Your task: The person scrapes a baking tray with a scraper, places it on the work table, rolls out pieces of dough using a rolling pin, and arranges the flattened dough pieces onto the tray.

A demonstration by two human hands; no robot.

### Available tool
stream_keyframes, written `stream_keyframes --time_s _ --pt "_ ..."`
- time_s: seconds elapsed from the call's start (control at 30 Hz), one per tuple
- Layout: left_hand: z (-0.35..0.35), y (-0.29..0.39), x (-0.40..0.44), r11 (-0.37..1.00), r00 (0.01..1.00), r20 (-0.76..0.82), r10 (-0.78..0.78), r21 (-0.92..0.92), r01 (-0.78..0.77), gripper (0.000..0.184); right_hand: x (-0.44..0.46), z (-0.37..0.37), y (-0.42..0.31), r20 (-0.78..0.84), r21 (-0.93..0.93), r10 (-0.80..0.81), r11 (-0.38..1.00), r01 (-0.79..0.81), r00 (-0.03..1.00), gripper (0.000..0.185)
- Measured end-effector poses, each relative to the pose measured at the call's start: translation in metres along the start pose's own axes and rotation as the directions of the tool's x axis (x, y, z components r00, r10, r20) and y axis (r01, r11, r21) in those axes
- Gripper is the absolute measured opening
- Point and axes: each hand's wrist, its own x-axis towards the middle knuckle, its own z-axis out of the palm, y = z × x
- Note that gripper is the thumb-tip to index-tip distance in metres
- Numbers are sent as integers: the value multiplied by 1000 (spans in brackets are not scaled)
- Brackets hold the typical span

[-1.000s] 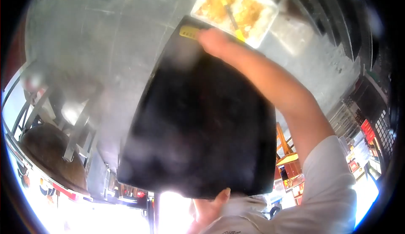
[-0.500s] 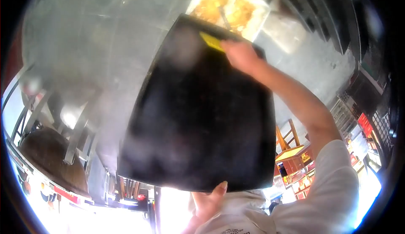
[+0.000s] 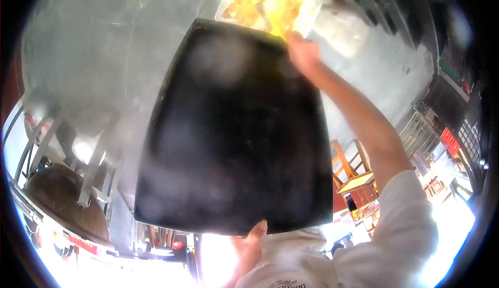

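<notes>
A large black tray (image 3: 234, 132) fills the middle of the view, its surface dark with hazy light patches. My left hand (image 3: 252, 244) grips its near edge, the thumb over the rim and the other fingers hidden beneath. Past the far edge, my right hand (image 3: 305, 54) is closed around a flat yellow tool (image 3: 279, 30), perhaps a scraper, blurred by motion. The tool overlaps a pale container (image 3: 315, 8) of yellow-orange food (image 3: 247, 0). A thin dark handle or utensil (image 3: 263, 15) lies over the food; its kind is unclear.
Grey metal counter (image 3: 104, 44) surrounds the container. Beside it lies a pale flat patch (image 3: 343, 31). A round brown lid or board (image 3: 65, 199) is at lower left near metal bars (image 3: 93, 168). Wooden stools (image 3: 356, 179) stand at right, and dark slats (image 3: 384, 7) at upper right.
My right hand and the yellow tool have moved off the tray's far part, away from me, to the food container. The black tray has shifted slightly left, still in my left hand.
</notes>
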Motion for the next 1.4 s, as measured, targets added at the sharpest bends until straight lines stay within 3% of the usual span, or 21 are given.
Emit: stream_keyframes --time_s 0.03,0.07,0.13,0.2,0.3,0.37,0.4,0.47,0.57,0.6,0.67,0.73,0.77,0.8,0.87,0.9,1.1,1.2,1.23,1.3,1.4 --pt "1 -1 4 999 1000 7 25 27 -25 46 -10 -3 4 -52 37 -121 992 123 991 18" --pt "0 0 4 999 1000 10 21 46 -21 46 -23 -6 10 87 169 -176 972 160 980 17" --pt "-3 6 5 998 1000 16 -6 68 5 50 -43 -7 7 128 90 -424 905 415 897 16" --pt "-1 13 4 994 997 -32 -71 86 74 55 -54 7 1 163 157 -525 850 503 836 16" --pt "-3 29 -12 968 960 -196 -200 115 225 63 -30 51 10 180 122 -407 912 391 895 15" --pt "-16 22 -18 982 978 -118 -174 58 181 58 -10 43 10 305 56 -304 952 302 903 14" --pt "-20 16 -19 990 987 -85 -136 33 139 52 -5 45 10 267 47 -357 932 358 895 17" --pt "-19 7 -11 995 990 -108 -96 24 99 39 0 37 1 293 104 -269 963 250 918 20" --pt "-14 19 -8 988 984 -135 -116 83 128 26 8 -6 -11 -5 60 -107 992 107 994 24" --pt "-15 22 -6 993 986 -136 -94 52 102 25 10 -22 -9 -164 35 -139 989 147 977 25" --pt "-16 29 -3 999 989 -136 -52 -9 51 25 8 -59 -4 -242 96 -82 989 108 967 26" --pt "-19 6 15 979 964 -244 102 -148 -141 27 1 -72 7 -196 302 -7 951 67 981 25" --pt "-31 13 15 979 976 -163 147 -114 -167 28 3 -77 13 -171 397 20 917 50 985 25" --pt "-38 17 20 963 976 -101 192 -169 -207 29 4 -87 11 -77 641 129 766 -50 989 25" --pt "-53 25 21 965 981 -79 178 -182 -190 32 0 -99 3 198 929 226 266 -256 954 26" --pt "-55 30 19 962 982 -80 173 -202 -186 33 1 -104 0 314 919 275 150 -364 909 29" --pt "-80 50 14 942 981 -71 178 -276 -191 37 -10 -108 -27 490 828 210 -416 -376 846 32" --pt "-111 53 26 940 986 -12 167 -300 -162 42 -29 -121 -46 432 888 290 -305 -345 854 31" --pt "-112 62 25 936 986 8 164 -317 -153 45 -30 -101 -38 284 929 384 117 -352 878 31" --pt "-121 71 24 920 984 -15 179 -352 -172 46 -50 -149 -62 345 938 415 -176 -298 842 28" --pt "-142 73 26 901 985 24 173 -408 -148 43 -87 -224 -102 63 995 388 -95 -28 920 26"
